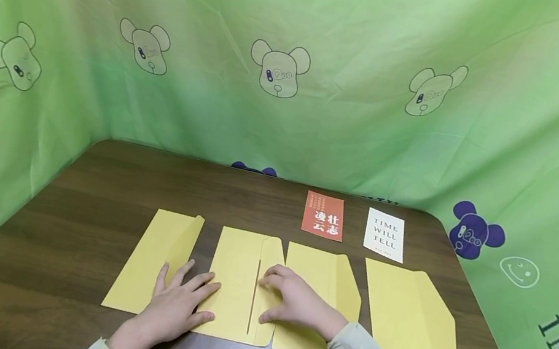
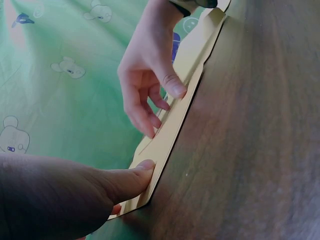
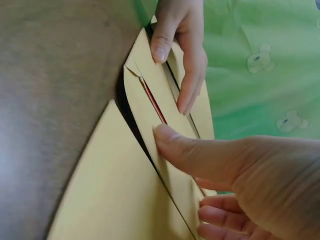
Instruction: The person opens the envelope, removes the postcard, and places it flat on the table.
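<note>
A yellow paper envelope (image 1: 232,285) lies flat in front of me, its flap spread to the right. A thin red edge (image 3: 154,101) shows in its mouth; the rest of that piece is hidden inside. My left hand (image 1: 174,309) is spread with fingers and thumb resting on this envelope's left side, partly over the neighbouring envelope (image 1: 143,263). My right hand (image 1: 298,304) is arched over the flap, thumb and fingertips apart and touching it near the mouth. In the left wrist view, the left thumb (image 2: 135,180) presses the envelope near its edge.
Two more yellow envelopes, a near one (image 1: 308,279) and a far-right one (image 1: 405,321), lie to the right with flaps spread. Behind them are a red card (image 1: 324,215) and a white card (image 1: 385,235). Green cloth (image 1: 201,111) hangs around the brown table (image 1: 63,224).
</note>
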